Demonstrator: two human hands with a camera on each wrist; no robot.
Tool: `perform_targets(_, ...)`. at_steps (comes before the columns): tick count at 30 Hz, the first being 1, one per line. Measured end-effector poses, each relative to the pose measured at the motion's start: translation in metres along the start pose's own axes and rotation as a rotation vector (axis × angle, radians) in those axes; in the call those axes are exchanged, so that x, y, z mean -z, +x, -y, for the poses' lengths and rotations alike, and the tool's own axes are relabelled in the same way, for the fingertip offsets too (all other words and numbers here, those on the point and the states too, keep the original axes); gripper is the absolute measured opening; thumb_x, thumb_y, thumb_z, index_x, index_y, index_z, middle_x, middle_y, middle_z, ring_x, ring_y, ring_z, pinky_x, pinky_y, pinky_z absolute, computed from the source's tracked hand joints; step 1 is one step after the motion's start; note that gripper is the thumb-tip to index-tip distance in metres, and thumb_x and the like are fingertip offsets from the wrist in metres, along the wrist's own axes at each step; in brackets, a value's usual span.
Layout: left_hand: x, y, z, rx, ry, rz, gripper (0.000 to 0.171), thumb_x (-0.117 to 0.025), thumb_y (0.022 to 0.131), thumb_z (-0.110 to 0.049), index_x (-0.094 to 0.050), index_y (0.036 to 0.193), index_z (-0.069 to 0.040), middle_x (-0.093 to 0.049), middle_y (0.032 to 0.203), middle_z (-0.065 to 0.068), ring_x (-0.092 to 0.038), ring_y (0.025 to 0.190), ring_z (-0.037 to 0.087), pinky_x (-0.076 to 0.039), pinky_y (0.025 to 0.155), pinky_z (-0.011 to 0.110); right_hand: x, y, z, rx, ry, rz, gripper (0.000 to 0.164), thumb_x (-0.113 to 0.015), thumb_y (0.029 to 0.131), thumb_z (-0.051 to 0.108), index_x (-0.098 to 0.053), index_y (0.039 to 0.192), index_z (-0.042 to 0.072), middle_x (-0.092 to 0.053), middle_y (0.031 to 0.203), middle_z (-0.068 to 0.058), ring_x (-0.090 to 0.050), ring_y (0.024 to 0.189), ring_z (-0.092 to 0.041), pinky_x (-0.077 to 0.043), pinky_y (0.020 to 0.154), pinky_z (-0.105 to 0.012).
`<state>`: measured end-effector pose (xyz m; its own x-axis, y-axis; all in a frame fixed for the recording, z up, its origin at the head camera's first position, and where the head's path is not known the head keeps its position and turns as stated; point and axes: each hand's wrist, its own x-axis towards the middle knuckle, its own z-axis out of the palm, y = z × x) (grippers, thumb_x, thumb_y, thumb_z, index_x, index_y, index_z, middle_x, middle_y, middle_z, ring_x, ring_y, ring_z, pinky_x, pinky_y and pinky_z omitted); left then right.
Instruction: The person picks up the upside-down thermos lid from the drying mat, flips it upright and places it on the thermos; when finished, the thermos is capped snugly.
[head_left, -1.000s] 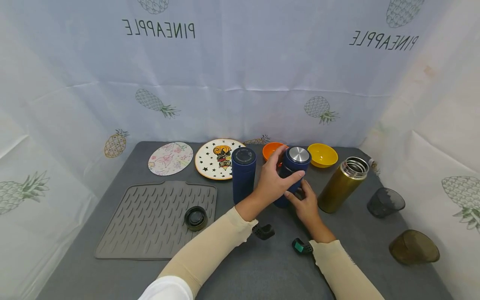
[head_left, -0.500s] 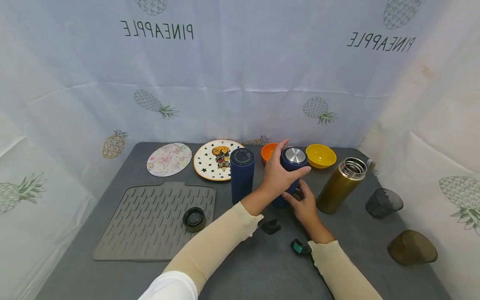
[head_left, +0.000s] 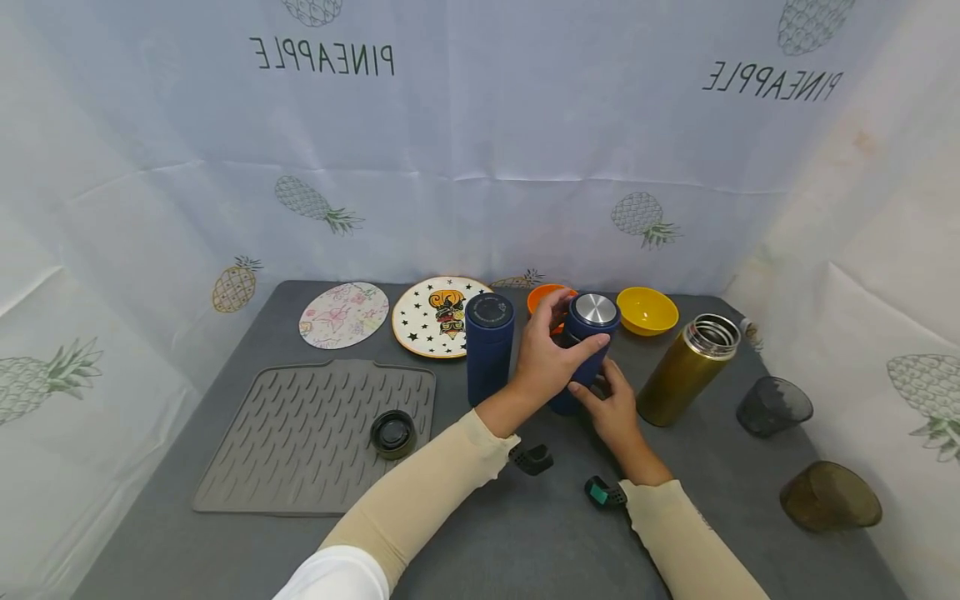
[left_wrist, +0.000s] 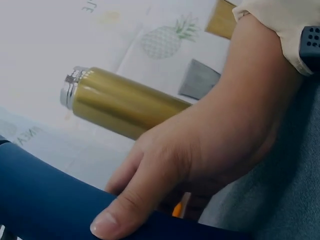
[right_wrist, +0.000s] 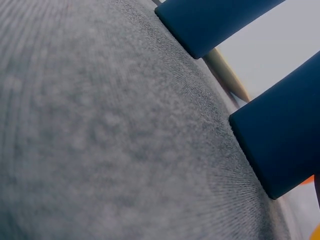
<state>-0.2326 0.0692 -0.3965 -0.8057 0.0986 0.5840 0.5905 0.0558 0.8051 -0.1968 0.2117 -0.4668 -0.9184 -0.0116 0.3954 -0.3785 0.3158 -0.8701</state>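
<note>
A navy vacuum flask (head_left: pixel 587 354) with a silver-topped cap (head_left: pixel 596 309) stands on the dark table. My left hand (head_left: pixel 546 354) grips its upper part around the cap, thumb in front and fingers behind. Lower down, my right hand (head_left: pixel 611 410) holds the body; in the left wrist view the right hand (left_wrist: pixel 175 160) has its thumb along the blue flask (left_wrist: pixel 55 195). A second navy flask (head_left: pixel 489 354) with a dark top stands to the left. The right wrist view shows both flasks' bases, the held flask (right_wrist: pixel 282 135) nearer, resting on the table; neither hand is visible there.
An uncapped gold flask (head_left: pixel 687 371) stands right of the hands. Two dark tumblers lie farther right, one grey (head_left: pixel 774 407), one brown (head_left: pixel 830 497). Orange (head_left: pixel 542 293) and yellow (head_left: pixel 647 312) bowls and two plates sit behind. A grey mat (head_left: pixel 300 442) bears a black lid (head_left: pixel 392 434).
My left hand twisted over the cap with its fingers lifting half a second ago, then turned back around it. The right hand has kept its hold low on the flask.
</note>
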Motion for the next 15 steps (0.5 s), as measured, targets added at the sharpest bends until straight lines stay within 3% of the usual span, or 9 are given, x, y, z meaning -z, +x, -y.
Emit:
perform_targets(7,0.001,-0.002,0.001,-0.002,-0.053,0.088,0.073,-0.071,0.088,-0.021,-0.031,0.149,-0.014,-0.047,0.143,0.006,-0.049,0.123,0.013,-0.042,0.100,0.032,-0.001,0.000,-0.001,0.025,0.003,-0.013,0.058,-0.071,0.087,0.002,-0.047,0.140,-0.003,-0.053,0.127,-0.022,-0.051,0.115,-0.032,-0.039,0.100,-0.057)
perform_targets(15,-0.010,0.009,-0.003,0.113,-0.039,0.097,0.081,-0.079,0.081,-0.031,-0.035,0.149,-0.021,-0.048,0.138,0.000,-0.053,0.115,0.010,-0.048,0.091,0.028,-0.002,-0.001,0.001,0.033,0.000,-0.020,0.056,-0.071,0.087,0.000,-0.049,0.138,-0.004,-0.053,0.127,-0.023,-0.050,0.112,-0.028,-0.039,0.099,-0.060)
